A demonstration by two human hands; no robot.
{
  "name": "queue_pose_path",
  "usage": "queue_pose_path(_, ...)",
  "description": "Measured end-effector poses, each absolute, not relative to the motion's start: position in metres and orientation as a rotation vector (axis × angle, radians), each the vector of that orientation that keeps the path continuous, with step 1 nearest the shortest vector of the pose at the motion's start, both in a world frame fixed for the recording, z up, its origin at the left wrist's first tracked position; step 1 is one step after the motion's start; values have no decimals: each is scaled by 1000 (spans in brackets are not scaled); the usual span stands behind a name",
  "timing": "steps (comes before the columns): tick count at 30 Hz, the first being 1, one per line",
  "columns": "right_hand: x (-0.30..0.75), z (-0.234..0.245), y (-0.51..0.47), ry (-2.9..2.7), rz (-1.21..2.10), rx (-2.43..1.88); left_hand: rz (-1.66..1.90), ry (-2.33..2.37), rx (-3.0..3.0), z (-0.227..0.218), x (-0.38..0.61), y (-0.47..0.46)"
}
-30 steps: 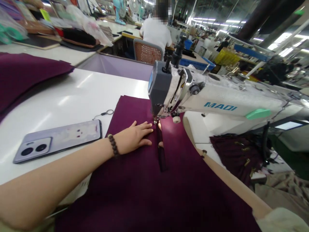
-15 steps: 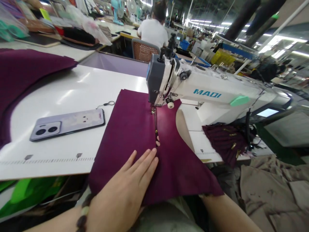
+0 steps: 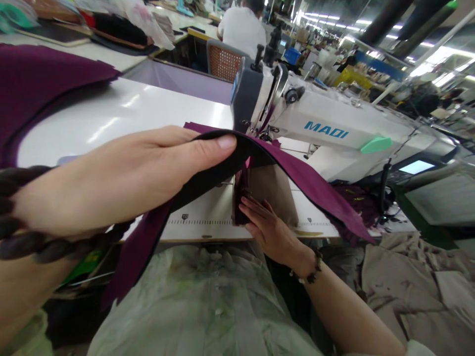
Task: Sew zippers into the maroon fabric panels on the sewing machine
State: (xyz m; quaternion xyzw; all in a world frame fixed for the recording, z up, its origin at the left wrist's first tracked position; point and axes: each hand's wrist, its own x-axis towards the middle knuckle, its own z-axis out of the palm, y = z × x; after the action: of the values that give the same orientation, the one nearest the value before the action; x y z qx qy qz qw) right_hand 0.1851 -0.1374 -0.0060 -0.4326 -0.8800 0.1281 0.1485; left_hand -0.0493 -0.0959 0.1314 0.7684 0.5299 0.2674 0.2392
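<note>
My left hand (image 3: 159,160) is closed on a lifted purple fabric panel (image 3: 315,185), thumb on top and the other fingers hidden beyond its edge. The panel's black underside (image 3: 218,168) shows as it arches over the machine bed. Under that arch my right hand (image 3: 272,232) lies with fingers stretched out, the tips touching a dark maroon strip (image 3: 239,212). Beside the strip lies a beige piece (image 3: 276,190). Behind the raised panel stands the sewing machine head (image 3: 247,94); its needle and presser foot are mostly hidden.
More purple fabric (image 3: 48,84) lies on the white table (image 3: 148,106) at the left. Maroon pieces (image 3: 356,198) sit by the machine's right end, with beige cloth (image 3: 401,287) below. A person in white (image 3: 243,29) sits ahead, by a brown chair back (image 3: 224,59).
My left hand has gone from lying flat on the panel to gripping and raising it. The right hand, mostly hidden under the panel before, now shows beneath it. The phone is now almost wholly covered.
</note>
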Motion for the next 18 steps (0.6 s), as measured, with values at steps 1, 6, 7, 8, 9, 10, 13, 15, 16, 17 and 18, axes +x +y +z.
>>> queue_pose_path(1,185,-7,-137,-2528,358,-1234,726,1461,2090,131,-49,-96)
queue_pose_path(6,189,-11,-137,-2546,301,-1202,687,1528,2036,129,-50,-95)
queue_pose_path(7,189,-10,-137,-2564,273,-1200,678,1537,2028,129,-50,-94)
queue_pose_path(8,188,-10,-136,-2588,239,-1199,674,1544,2027,129,-49,-93)
queue_pose_path(9,187,-8,-135,-2610,208,-1199,672,1547,2032,130,-49,-92)
queue_pose_path(10,186,-7,-135,-2631,180,-1206,669,1549,2039,130,-48,-92)
queue_pose_path(13,180,2,-132,-2721,87,-1200,654,1567,2055,132,-46,-92)
queue_pose_path(15,175,9,-131,-2815,5,-1160,653,1560,2069,133,-46,-92)
queue_pose_path(16,173,12,-131,-2863,-33,-1133,659,1550,2079,133,-46,-91)
queue_pose_path(17,172,14,-130,-2898,-58,-1107,667,1536,2090,132,-46,-91)
queue_pose_path(18,171,16,-130,-2920,-73,-1086,678,1520,2101,132,-47,-90)
